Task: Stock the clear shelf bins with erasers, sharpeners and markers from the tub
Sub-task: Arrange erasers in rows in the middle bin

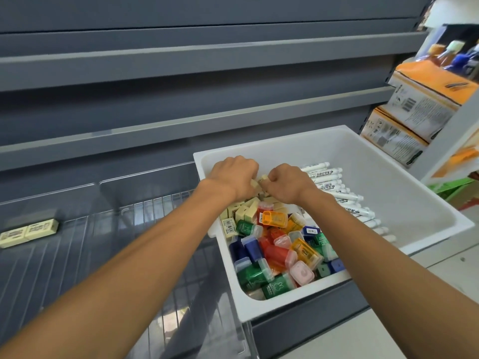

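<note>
A white tub rests on the grey shelf at the right. It holds cream erasers at its far left, coloured sharpeners at the front and white markers along the right. Both of my hands are inside the tub over the eraser pile. My left hand is closed on cream erasers. My right hand pinches an eraser between its fingertips. The clear shelf bins lie to the left of the tub. Two erasers lie in the leftmost bin.
Empty grey shelves rise behind the bins. Orange-and-white boxes are stacked on a neighbouring rack at the right. A white ledge runs below the tub.
</note>
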Demonstrator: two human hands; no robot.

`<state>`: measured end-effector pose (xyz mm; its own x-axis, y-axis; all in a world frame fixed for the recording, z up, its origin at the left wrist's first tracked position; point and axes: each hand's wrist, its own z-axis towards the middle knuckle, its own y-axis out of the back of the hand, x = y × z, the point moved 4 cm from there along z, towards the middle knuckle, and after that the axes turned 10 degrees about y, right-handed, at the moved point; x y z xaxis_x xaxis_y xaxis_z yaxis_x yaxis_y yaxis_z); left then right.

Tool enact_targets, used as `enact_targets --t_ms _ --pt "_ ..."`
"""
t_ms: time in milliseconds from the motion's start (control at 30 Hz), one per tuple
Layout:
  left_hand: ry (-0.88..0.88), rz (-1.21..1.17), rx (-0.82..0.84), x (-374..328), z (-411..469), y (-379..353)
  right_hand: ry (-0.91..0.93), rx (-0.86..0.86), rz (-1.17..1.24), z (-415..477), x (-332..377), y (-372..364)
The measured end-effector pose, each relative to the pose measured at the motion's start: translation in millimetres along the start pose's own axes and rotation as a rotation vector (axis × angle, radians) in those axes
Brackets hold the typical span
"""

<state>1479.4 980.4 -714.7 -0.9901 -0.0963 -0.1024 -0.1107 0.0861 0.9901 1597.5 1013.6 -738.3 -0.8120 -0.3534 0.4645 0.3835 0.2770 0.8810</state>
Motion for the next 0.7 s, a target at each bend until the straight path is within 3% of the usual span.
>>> enact_targets --t_ms 167,467,700 --pt "-0.063 -0.051 -0.06 1.2 -20.6 14.7 0.061 -0.054 0.193 -16.1 4.8 8.9" --pt "-0.188 -0.209 0.065 5.1 -30.7 6.6 0.061 -0.093 0.513 -37.8 7.5 1.6" --pt "-0.184 -0.377 -0.072 15.2 -20.8 9.3 0.04 -0.131 0.851 -34.6 6.4 2.5"
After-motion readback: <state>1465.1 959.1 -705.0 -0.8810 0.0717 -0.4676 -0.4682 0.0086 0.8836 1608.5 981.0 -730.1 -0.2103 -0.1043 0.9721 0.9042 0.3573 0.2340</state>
